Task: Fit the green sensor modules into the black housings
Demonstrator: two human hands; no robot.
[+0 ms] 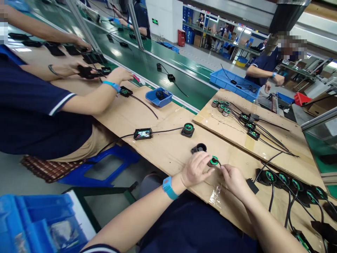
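A round metal-sided part with a green circuit board on top (213, 161) is just beyond the fingertips of my left hand (196, 168). The left fingers are stretched and the thumb is apart from them; whether they touch the part is hard to see. A black cable (220, 163) runs from the board into my right hand (233, 178), pinched between thumb and forefinger. Behind my left fingers stands a black round housing (200, 147) with a flat flange. Farther left, another housing with a green board (187, 129) is joined by cable to an open black box (143, 133).
Finished-looking housings with cables (283, 179) line the right side. Several metal-sided parts (225, 111) and boxes (250, 125) lie on the cardboard behind. A blue bin (159, 97) sits near the green conveyor (147, 66). A co-worker's arm (92, 100) is at left.
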